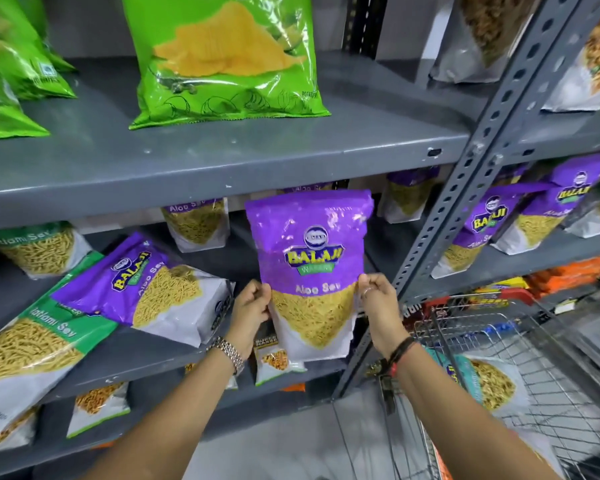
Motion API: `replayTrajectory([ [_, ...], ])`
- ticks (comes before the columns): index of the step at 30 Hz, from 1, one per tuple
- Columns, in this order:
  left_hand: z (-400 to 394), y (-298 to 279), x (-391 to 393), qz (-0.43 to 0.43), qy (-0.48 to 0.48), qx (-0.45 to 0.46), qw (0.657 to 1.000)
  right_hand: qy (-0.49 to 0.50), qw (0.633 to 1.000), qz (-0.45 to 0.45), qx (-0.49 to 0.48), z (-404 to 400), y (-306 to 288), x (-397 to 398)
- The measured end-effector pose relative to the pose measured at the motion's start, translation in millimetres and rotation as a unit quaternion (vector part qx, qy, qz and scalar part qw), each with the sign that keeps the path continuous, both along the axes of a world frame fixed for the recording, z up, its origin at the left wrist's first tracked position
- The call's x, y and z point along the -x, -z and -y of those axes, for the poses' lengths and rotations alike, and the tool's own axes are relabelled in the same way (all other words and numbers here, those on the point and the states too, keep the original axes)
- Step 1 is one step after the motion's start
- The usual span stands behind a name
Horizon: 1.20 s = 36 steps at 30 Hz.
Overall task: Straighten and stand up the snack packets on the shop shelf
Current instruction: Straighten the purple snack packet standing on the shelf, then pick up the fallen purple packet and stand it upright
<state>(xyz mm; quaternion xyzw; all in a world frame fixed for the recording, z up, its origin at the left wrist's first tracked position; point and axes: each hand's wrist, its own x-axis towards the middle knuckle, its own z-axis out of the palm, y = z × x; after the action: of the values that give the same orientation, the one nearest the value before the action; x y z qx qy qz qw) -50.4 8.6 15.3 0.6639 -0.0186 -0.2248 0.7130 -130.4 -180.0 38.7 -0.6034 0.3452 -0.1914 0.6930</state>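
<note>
Both forearms were stretched toward the grey shelf. An upright purple Aloo Sev packet was pinched at its side edges, fingers closed, by the left hand and right hand, before the middle tier. Beside it, another purple packet was left tilted.

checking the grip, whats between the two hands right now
In the head view, a purple snack packet fills the gap, held upright, pinched at its side edges by the left hand and right hand.

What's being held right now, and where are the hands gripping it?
A purple Aloo Sev packet, held upright in front of the shelf. The left hand pinches its left edge and the right hand its right edge, about mid-height.
</note>
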Motion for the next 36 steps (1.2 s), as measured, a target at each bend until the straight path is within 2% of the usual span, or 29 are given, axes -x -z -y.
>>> replayTrajectory([
  [7, 37.7, -31.9, -68.2, 0.043, -0.065, 0.039, 0.996, 0.035, 0.998, 0.036, 0.023, 32.1, -22.4, -93.6],
  [11, 57.5, -31.7, -94.6, 0.055, -0.064, 0.028, 0.996, 0.056, 0.997, 0.045, 0.038, 52.1, -15.7, -123.9],
  [16, 63.8, -14.8, -105.8, 0.009, -0.046, -0.038, 0.998, 0.060, 0.997, 0.019, 0.047, 60.2, 4.8, -128.6],
  [19, 50.7, -17.4, -97.2, 0.010, -0.071, -0.025, 0.997, 0.074, 0.996, -0.007, 0.050, 65.4, 19.2, -114.8],
  [21, 32.3, -23.7, -89.0, 0.017, -0.074, -0.010, 0.997, 0.080, 0.995, -0.054, 0.006, 63.7, 33.0, -99.8],
  [23, 7.2, -28.8, -81.0, 0.041, -0.093, 0.002, 0.995, 0.010, 0.988, -0.147, -0.034, 51.1, 43.0, -80.7],
  [25, -24.7, -31.1, -72.5, 0.082, -0.149, 0.023, 0.985, -0.095, 0.972, -0.214, -0.034, 29.9, 47.3, -65.5],
  [27, -59.0, -30.4, -63.5, 0.105, -0.225, 0.045, 0.968, -0.182, 0.957, -0.227, -0.021, 1.8, 46.6, -62.4],
  [29, -92.1, -21.4, -56.6, 0.105, -0.320, 0.042, 0.941, -0.241, 0.950, -0.200, 0.015, -29.5, 43.0, -74.2],
  [31, -121.0, -10.6, -53.4, 0.072, -0.420, 0.025, 0.904, -0.278, 0.944, -0.157, 0.078, -64.0, 36.3, -96.4],
  [34, -153.3, 9.4, -57.0, -0.030, -0.498, -0.086, 0.863, -0.326, 0.912, -0.118, 0.217, -113.1, 20.2, -136.3],
  [35, -161.1, 15.5, -58.8, -0.080, -0.487, -0.097, 0.864, -0.346, 0.897, -0.120, 0.249, -128.0, 15.0, -149.6],
  [36, -166.1, 19.6, -60.1, -0.132, -0.449, -0.078, 0.880, -0.369, 0.881, -0.125, 0.268, -141.5, 9.2, -161.4],
])
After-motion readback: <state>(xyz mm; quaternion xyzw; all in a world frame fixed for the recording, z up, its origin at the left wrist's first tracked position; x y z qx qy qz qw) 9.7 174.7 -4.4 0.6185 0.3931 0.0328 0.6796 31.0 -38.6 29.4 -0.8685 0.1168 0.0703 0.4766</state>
